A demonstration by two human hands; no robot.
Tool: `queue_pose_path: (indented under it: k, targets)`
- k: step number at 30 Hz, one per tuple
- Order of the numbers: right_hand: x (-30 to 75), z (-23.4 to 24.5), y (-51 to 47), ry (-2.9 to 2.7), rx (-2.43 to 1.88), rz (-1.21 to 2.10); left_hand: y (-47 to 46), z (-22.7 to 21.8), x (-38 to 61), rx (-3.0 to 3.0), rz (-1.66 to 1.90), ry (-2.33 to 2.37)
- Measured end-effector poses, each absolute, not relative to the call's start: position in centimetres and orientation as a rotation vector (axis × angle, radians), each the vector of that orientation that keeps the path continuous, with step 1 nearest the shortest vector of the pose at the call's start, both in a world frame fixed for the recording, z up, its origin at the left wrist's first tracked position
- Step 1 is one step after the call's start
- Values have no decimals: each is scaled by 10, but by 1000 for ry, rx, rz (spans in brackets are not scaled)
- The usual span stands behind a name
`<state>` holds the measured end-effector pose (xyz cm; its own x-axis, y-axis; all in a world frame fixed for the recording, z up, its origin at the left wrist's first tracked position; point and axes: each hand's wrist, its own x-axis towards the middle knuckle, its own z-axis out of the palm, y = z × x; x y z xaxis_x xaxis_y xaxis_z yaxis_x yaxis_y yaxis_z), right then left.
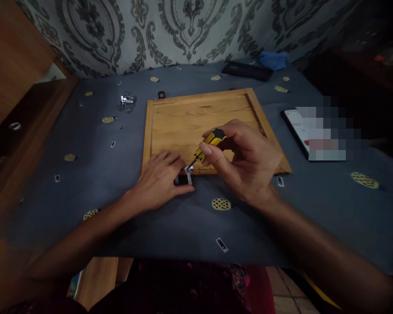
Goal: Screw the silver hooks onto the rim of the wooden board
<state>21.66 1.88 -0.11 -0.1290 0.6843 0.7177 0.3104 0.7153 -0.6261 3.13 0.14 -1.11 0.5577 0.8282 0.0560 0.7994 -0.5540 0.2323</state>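
My right hand [249, 157] is closed round a small yellow-and-black screwdriver [212, 138], tilted with its shaft pointing down to the left. Its tip meets a small silver metal fitting [189, 171] at the near edge of a framed wooden panel [173, 126], which lies flat. My left hand [160, 179] presses on that edge, fingers bent over the wood and thumb below the fitting, pinching it there. A dark part of the fitting shows between thumb and fingers; the rest is hidden by the hand.
Loose metal pieces [127, 101] lie at the back left, with a tiny screw [121, 127] nearer. A small black fitting [161, 94] sits by the panel's far edge. Behind are a black case [247, 71] and blue cloth [274, 60]. A phone [298, 131], partly pixelated, lies right.
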Motion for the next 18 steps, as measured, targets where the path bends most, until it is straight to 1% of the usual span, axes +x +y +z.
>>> queue_pose_path:
  k: [8, 15, 18]
  targets:
    - [217, 0, 17, -1744, -780, 316, 1, -12, 31, 2615, 255, 1381]
    - [219, 4, 14, -1657, -844, 377, 1, -10, 31, 2599, 249, 1378]
    - [220, 5, 16, -1707, -839, 330, 1, -10, 31, 2609, 254, 1374]
